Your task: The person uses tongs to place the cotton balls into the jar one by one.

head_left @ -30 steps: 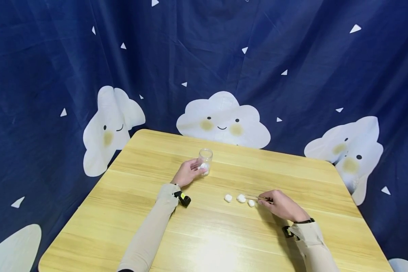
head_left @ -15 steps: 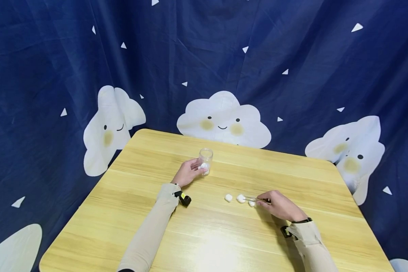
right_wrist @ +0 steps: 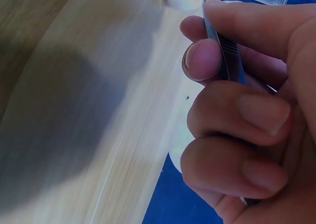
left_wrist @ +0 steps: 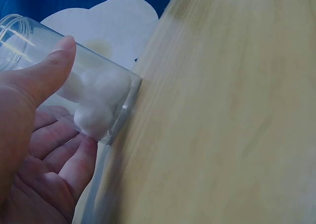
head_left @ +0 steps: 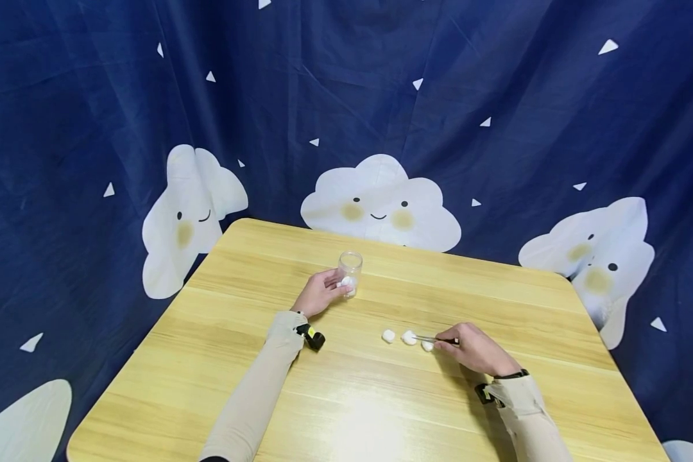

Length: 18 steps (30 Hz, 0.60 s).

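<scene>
On the table stands a clear jar with several white cotton balls in its bottom. My left hand holds it from the left side, thumb and fingers around its wall. In my right hand is a pair of tweezers, pinched between thumb and fingers. The tweezers' tips lie close together at the middle cotton ball of a short row on the table. Left of it is another cotton ball. A third cotton ball is partly hidden under the tweezers and fingertips.
The wooden table has rounded corners, with its far edge just behind the jar. A dark blue curtain printed with white clouds hangs around the table. Each wrist carries a small black camera.
The tweezers' arms, spread apart a second ago, now lie together at the middle cotton ball. My right hand has shifted very slightly left. The left hand and jar stay put.
</scene>
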Motion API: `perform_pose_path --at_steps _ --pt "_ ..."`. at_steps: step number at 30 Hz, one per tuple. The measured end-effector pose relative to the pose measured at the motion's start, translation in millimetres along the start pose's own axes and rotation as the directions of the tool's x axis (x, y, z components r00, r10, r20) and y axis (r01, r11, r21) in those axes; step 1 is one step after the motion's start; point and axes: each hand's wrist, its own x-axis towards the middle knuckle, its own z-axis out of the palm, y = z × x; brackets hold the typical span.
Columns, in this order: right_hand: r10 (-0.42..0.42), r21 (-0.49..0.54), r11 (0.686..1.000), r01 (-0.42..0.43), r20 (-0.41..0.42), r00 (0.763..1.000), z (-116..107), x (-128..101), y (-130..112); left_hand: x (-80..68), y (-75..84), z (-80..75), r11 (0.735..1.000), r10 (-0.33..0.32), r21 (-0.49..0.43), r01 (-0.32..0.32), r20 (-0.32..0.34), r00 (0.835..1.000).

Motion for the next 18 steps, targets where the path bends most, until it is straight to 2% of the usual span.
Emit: perform_pose_path --at_steps 8,18 --pt "-0.026 -0.004 1.000 0.026 -0.031 0.999 -2.5 0.2 -3.1 0.8 -1.6 -0.1 1.000 -0.002 -0.004 0.002 0.003 1.000" --pt "-0.017 -0.011 1.000 0.016 -0.038 0.999 -2.7 2.3 -0.6 -0.4 0.5 -0.9 1.000 -0.008 -0.006 0.008 0.006 1.000"
